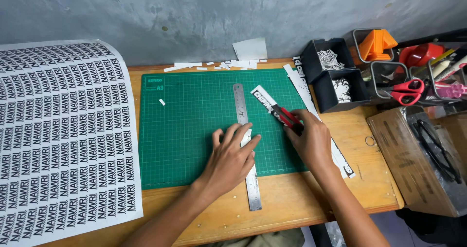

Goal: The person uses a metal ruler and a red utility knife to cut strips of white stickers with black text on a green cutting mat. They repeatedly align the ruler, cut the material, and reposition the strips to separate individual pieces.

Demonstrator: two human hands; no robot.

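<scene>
head view looks down on a wooden desk (292,198) with a green mat (194,130). left hand (232,157) lies flat, fingers spread, pressing a steel ruler (245,140) that runs up the mat and overhangs its near edge. right hand (309,137) is closed around a red and black knife (284,114), its tip just right of the ruler, touching a printed strip (262,97) that lies tilted on the mat. a longer strip (311,101) runs along the mat's right edge. a big printed sheet (58,130) lies at the left. black boxes (331,74) with cut pieces stand at the back right, red scissors (406,91) beside them. paper scraps (228,64) lie by the wall.
</scene>
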